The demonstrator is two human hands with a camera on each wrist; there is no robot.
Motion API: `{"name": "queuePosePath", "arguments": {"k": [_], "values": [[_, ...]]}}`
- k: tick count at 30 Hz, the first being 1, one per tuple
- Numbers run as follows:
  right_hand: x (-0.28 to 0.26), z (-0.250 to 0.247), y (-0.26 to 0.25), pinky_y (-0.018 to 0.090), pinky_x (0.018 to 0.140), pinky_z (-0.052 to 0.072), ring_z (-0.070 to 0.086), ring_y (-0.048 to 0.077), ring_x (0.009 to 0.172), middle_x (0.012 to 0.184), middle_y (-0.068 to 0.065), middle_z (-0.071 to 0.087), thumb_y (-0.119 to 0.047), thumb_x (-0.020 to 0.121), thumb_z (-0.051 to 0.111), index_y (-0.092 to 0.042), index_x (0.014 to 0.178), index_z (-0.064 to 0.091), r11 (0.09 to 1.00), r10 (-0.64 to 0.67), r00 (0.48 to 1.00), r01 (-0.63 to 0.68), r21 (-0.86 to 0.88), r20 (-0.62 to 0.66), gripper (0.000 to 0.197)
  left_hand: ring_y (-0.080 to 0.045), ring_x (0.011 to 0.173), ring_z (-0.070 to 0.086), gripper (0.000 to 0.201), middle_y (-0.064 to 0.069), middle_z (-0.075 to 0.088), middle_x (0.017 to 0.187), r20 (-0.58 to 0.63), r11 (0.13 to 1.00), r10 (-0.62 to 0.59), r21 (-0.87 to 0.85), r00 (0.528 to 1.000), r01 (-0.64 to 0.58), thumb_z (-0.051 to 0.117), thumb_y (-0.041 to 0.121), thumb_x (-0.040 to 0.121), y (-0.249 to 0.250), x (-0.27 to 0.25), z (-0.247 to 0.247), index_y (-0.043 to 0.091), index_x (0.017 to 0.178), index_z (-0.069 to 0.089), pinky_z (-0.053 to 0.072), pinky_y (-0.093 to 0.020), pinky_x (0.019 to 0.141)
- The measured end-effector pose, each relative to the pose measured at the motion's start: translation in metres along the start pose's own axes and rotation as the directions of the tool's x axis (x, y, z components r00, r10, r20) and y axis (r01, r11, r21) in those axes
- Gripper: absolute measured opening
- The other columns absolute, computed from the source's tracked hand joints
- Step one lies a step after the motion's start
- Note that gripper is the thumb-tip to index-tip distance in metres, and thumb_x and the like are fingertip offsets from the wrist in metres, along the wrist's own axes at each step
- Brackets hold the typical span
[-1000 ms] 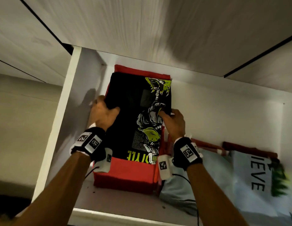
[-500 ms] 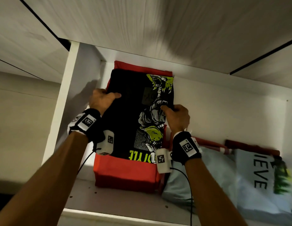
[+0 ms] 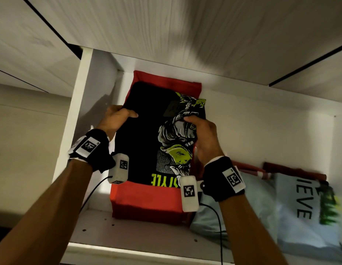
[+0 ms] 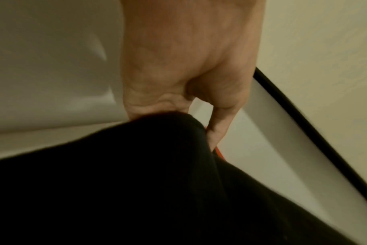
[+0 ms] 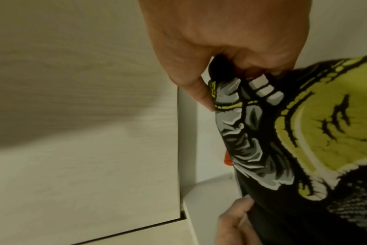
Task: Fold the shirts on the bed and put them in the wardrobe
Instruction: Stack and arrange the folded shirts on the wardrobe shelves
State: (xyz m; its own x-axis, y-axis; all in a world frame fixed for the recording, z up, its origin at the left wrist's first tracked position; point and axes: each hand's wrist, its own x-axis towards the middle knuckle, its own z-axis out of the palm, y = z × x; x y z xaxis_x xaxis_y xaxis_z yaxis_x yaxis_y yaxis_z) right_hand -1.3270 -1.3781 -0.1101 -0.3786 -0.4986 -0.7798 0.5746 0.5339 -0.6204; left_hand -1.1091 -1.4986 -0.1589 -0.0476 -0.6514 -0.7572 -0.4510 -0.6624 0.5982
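Observation:
A folded black shirt with a grey and yellow-green print lies on a folded red shirt on the white wardrobe shelf. My left hand grips the black shirt's left edge, thumb on top, and the fingers go under the black cloth in the left wrist view. My right hand pinches the right edge of the black shirt at the print. Both hands sit inside the shelf opening.
The wardrobe's white side panel stands left of the stack. A wood-grain panel hangs overhead. To the right lie a light blue shirt, a white shirt with black letters and red cloth behind them.
Both hands have slid further back along the black shirt's edges, and the shirt has moved deeper onto the red one. The view has shifted closer to the shelf.

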Motion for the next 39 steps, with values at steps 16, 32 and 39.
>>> {"name": "queuePosePath", "arguments": {"k": [16, 32, 39], "values": [[-0.119, -0.035, 0.035, 0.046, 0.106, 0.052, 0.066, 0.036, 0.119, 0.126, 0.022, 0.069, -0.008, 0.092, 0.062, 0.003, 0.127, 0.065, 0.977, 0.053, 0.984, -0.086, 0.197, 0.169, 0.038, -0.031, 0.106, 0.07, 0.046, -0.016, 0.074, 0.118, 0.411, 0.923, -0.28, -0.132, 0.867, 0.361, 0.079, 0.03, 0.085, -0.022, -0.117, -0.044, 0.003, 0.122, 0.072, 0.058, -0.034, 0.085], [-0.144, -0.085, 0.121, 0.02, 0.064, 0.053, 0.073, 0.017, 0.082, 0.087, 0.005, 0.079, -0.009, 0.088, 0.074, -0.012, 0.09, 0.078, 0.952, 0.21, 0.975, -0.222, -0.211, -0.079, 0.006, -0.019, 0.076, 0.073, 0.014, -0.004, 0.078, 0.075, 0.144, 0.944, -0.33, 0.085, 0.933, 0.32, 0.075, 0.022, 0.09, -0.112, -0.207, -0.031, 0.009, 0.096, 0.072, 0.05, -0.031, 0.068], [-0.135, -0.079, 0.095, 0.02, 0.077, 0.057, 0.075, 0.015, 0.092, 0.1, 0.005, 0.079, -0.008, 0.091, 0.072, -0.01, 0.11, 0.077, 0.979, -0.049, 0.995, 0.064, -0.196, 0.083, 0.019, -0.009, 0.074, 0.075, 0.013, 0.001, 0.08, 0.084, 0.013, 0.991, -0.131, -0.032, 0.991, 0.131, 0.074, 0.013, 0.091, -0.105, -0.208, -0.025, 0.018, 0.103, 0.072, 0.055, -0.019, 0.061]]}}
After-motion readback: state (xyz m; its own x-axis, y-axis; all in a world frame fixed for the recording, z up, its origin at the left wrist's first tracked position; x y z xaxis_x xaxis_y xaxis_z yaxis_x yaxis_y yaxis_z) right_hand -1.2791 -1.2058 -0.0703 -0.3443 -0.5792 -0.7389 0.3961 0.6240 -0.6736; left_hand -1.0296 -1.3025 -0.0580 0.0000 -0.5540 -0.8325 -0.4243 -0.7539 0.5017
